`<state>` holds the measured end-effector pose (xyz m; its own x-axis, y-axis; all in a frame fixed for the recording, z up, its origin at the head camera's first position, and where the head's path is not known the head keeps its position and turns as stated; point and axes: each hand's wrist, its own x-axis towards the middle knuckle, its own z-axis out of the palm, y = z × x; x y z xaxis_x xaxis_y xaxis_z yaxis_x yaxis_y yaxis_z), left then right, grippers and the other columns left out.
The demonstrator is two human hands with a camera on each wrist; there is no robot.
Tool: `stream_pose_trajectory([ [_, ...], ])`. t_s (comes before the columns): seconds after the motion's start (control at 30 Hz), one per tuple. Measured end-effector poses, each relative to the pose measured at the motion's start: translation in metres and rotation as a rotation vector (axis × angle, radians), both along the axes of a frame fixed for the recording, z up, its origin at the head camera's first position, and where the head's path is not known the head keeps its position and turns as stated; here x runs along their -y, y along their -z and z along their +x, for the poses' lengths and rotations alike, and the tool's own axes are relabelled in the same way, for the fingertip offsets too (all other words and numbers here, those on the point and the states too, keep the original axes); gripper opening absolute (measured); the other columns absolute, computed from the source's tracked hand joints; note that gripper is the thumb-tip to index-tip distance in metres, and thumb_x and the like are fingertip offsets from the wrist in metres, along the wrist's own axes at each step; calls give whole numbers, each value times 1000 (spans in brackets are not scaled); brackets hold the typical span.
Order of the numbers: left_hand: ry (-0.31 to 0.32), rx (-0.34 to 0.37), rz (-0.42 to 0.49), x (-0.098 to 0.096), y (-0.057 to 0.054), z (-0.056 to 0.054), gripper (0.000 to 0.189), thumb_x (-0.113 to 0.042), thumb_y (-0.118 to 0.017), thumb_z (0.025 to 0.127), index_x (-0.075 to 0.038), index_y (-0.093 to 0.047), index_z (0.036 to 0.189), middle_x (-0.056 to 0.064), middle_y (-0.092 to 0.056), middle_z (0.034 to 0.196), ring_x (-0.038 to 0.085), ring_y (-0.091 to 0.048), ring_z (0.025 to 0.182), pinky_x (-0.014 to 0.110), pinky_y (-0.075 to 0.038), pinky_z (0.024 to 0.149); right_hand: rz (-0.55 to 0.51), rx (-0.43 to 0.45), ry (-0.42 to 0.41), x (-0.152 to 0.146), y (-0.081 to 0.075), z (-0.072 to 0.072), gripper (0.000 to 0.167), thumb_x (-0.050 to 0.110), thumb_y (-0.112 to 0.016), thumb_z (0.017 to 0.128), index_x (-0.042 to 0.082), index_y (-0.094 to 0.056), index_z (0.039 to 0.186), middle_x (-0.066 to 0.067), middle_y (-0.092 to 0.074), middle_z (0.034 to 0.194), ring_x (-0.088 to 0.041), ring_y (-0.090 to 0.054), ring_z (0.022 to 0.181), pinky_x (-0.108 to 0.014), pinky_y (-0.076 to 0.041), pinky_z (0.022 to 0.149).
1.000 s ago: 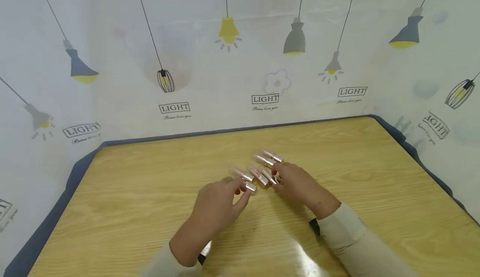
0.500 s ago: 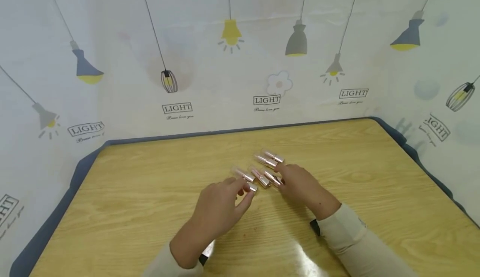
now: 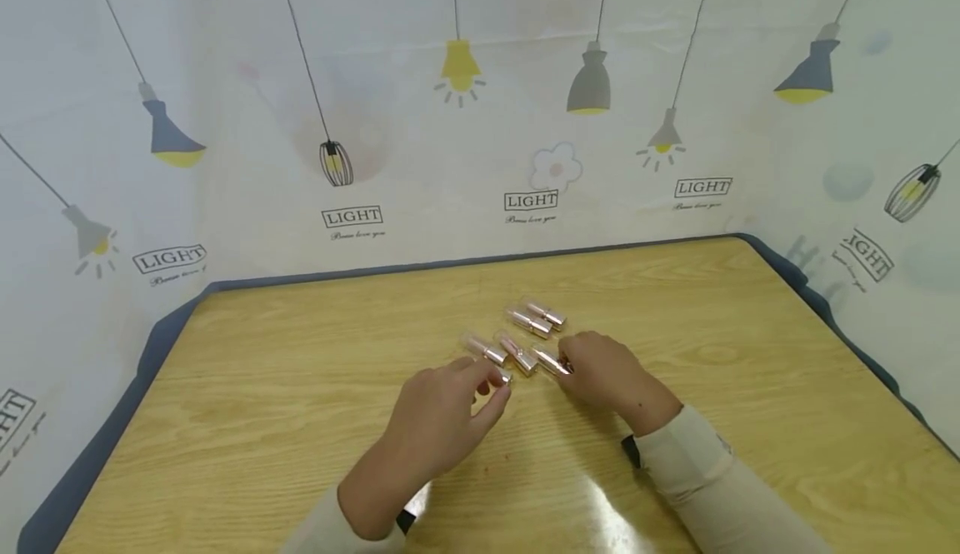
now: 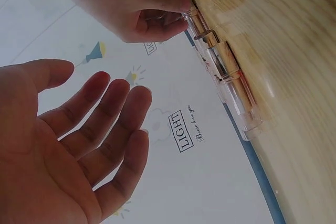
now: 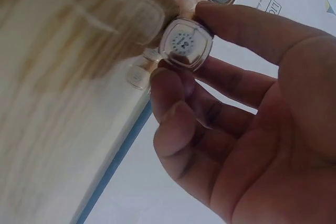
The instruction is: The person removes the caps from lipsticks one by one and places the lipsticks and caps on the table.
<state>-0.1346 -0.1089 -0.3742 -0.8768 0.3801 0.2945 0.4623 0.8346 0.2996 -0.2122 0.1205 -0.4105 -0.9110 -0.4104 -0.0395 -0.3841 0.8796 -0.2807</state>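
Several lipsticks with clear caps and shiny rose-gold bases lie clustered in the middle of the table. My right hand [image 3: 606, 377] pinches one lipstick [image 3: 551, 361] at its base end. In the right wrist view the round-cornered bottom of that lipstick [image 5: 185, 44], with a printed label, sits between thumb and fingers. My left hand [image 3: 442, 408] hovers beside the nearest lipstick [image 3: 506, 377], which it partly hides. Its fingers [image 4: 113, 114] are loosely bent and hold nothing in the left wrist view. Between the hands lie a pinkish lipstick [image 3: 517, 354] and another lipstick [image 3: 486, 349].
Two more lipsticks [image 3: 536, 318] lie side by side farther back, beyond my right hand. The wood-grain table [image 3: 300, 354] ends at a dark blue edge [image 3: 390, 269], against a white cloth backdrop [image 3: 420, 154] printed with lamps.
My right hand has shifted slightly right with the pinched lipstick, opening a gap from the pinkish one and the two farther back. The left hand has barely moved.
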Motion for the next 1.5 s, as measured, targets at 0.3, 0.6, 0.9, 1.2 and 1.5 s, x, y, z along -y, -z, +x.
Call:
stream_pose_trajectory([
  [0.3, 2, -38, 21, 2, 1, 0, 13, -34, -67, 94, -23, -72, 95, -8, -72, 89, 6, -65, 71, 20, -43, 54, -95, 55, 12, 1, -13, 15, 10, 17, -68, 95, 6, -68, 96, -1, -59, 79, -13, -50, 65, -28, -42, 56],
  [0.6, -33, -25, -5, 5, -4, -1, 41, -38, -71, 92, -23, -61, 129, 1, -62, 122, 5, -44, 51, 19, -36, 46, -165, -30, -93, 15, -30, 43, 16, 18, -74, 91, 11, -71, 105, 5, -60, 86, -6, -53, 73, -22, -46, 63],
  [0.9, 13, 15, -16, 7, -1, 0, 41, -39, -76, 89, -23, -66, 126, -4, -66, 117, 7, -63, 72, 18, -44, 54, -219, -66, -189, 27, -38, 58, 19, 16, -76, 89, 12, -72, 107, 3, -62, 93, -7, -59, 79, -19, -50, 67],
  [1.2, 16, 8, -7, 5, 0, -1, 28, -40, -78, 85, -22, -70, 105, -7, -70, 99, 6, -69, 80, 22, -47, 57, -234, -92, -253, 30, -39, 62, 23, 12, -78, 87, 10, -73, 109, 1, -64, 94, -8, -61, 81, -20, -53, 70],
  [1.5, 41, 20, 12, 5, 2, 0, 25, -39, -78, 86, -23, -72, 105, -7, -70, 100, 8, -71, 81, 22, -47, 58, -217, -115, -274, 30, -38, 61, 19, 17, -78, 87, 13, -75, 105, 2, -66, 94, -4, -56, 75, -18, -49, 64],
])
